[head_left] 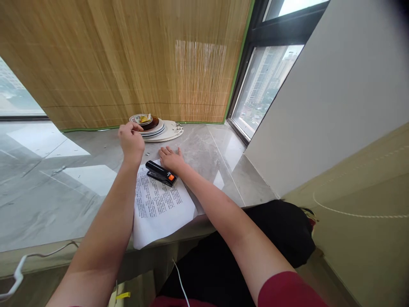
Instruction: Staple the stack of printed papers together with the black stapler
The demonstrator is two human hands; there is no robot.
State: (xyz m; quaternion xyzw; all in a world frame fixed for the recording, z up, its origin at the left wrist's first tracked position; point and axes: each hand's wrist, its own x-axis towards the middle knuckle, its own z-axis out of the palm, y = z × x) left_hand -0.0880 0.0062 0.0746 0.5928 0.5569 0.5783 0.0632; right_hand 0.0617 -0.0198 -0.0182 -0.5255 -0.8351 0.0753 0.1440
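Observation:
A black stapler (156,169) with an orange patch at one end lies on printed sheets of paper (159,204). The paper's lower edge hangs past the edge of the stone ledge. My right hand (171,159) rests palm down by the paper's top corner, just beyond the stapler, with its fingers apart. Raised to the left, my left hand (131,140) has its fingers bent and drawn together in front of a stack of plates (158,131). Whatever may be between those fingertips is too small to make out. A small patterned dish (136,118) with something yellow in it tops the stack.
Small bits (147,154) lie on the grey stone ledge (204,149) near the paper. A bamboo blind (143,55) hangs behind the plates, with a window (265,81) and a white wall (319,102) to the right. A white cable (180,279) hangs below the ledge.

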